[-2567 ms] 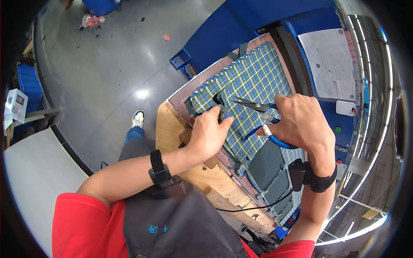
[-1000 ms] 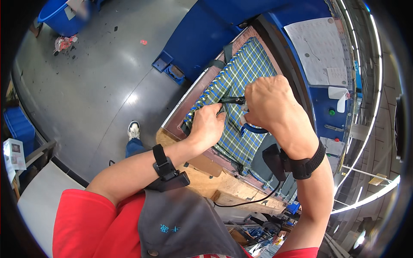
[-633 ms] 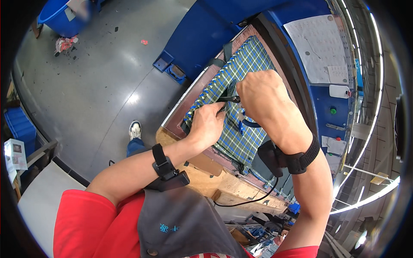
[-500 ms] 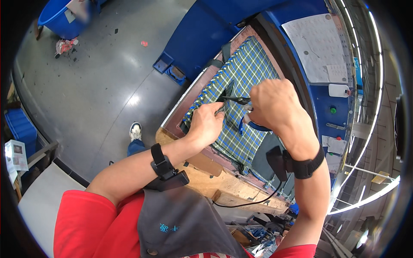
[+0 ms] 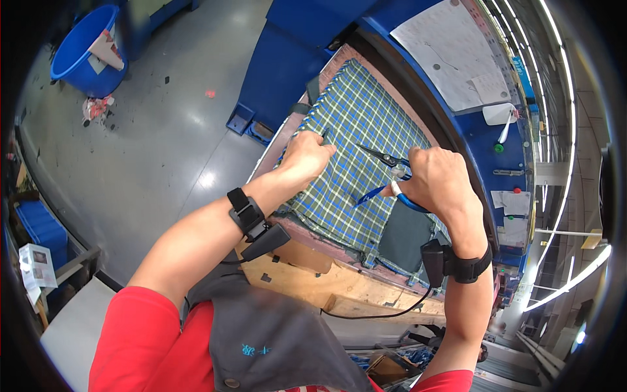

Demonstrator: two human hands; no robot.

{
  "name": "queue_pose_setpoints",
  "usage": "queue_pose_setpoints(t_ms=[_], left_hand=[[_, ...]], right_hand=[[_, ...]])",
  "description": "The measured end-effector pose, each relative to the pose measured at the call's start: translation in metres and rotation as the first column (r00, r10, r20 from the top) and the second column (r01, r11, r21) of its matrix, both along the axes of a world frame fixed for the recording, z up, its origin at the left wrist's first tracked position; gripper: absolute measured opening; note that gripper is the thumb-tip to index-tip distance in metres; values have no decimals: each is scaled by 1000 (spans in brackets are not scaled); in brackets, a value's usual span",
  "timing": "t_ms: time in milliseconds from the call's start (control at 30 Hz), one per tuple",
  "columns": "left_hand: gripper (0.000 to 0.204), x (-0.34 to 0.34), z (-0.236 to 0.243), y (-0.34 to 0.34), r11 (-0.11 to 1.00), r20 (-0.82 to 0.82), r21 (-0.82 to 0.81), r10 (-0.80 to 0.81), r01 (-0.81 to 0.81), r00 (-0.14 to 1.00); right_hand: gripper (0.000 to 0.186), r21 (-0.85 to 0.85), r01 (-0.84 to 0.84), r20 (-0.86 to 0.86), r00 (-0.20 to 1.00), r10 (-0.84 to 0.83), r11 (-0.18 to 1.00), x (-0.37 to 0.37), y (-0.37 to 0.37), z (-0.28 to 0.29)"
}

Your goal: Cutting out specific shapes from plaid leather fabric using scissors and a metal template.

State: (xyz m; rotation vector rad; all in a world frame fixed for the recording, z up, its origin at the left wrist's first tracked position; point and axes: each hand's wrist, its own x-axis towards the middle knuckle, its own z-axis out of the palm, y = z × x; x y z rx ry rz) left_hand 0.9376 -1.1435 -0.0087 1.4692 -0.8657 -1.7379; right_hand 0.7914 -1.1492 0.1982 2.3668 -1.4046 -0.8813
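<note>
Green, blue and white plaid fabric point(image 5: 360, 215) lies on a pink-topped board point(image 5: 346, 55), beside a dark fabric panel point(image 5: 402, 238). My left hand point(image 5: 307, 157) grips the plaid fabric near its upper-left edge, fingertips curled over a small dark bit. My right hand point(image 5: 434, 183) holds scissors point(image 5: 385, 159) with black blades and blue and white handles, points slightly apart and aimed left over the plaid, just right of my left fingertips. A blue ribbon hangs by the handles. Both wrists wear black strapped devices.
Plywood ledge point(image 5: 290, 279) at the table's near edge. Blue partition point(image 5: 274, 72) behind, blue panel with pinned papers point(image 5: 437, 52) at right. Blue bin point(image 5: 85, 59) and scraps on the grey floor at upper left; white board point(image 5: 68, 333) at lower left. Another person point(image 5: 431, 341) is partly visible at bottom right.
My left hand has moved up along the fabric. My right hand has come down and rightward with the scissors, so the blades now show clear of the left fingertips. The view has shifted.
</note>
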Motion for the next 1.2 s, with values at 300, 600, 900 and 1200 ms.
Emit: queue_pose_setpoints(t_ms=[300, 600, 900, 1200], left_hand=[[32, -13, -10, 16, 925, 352, -380, 157, -12, 923], [22, -11, -2, 32, 796, 274, -604, 156, 43, 949], [19, -19, 9, 25, 638, 536, -671, 66, 378, 842], [20, -26, 5, 13, 549, 721, -591, 32, 591, 692]], right_hand=[[68, 31, 32, 29, 999, -32, 999, 4, -24, -10], [82, 76, 190, -13, 982, -190, 979, 22, -51, -14], [77, 87, 417, 296, 856, -424, 905, -53, -17, 5], [65, 106, 764, 513, 507, -693, 637, -173, 92, -6]])
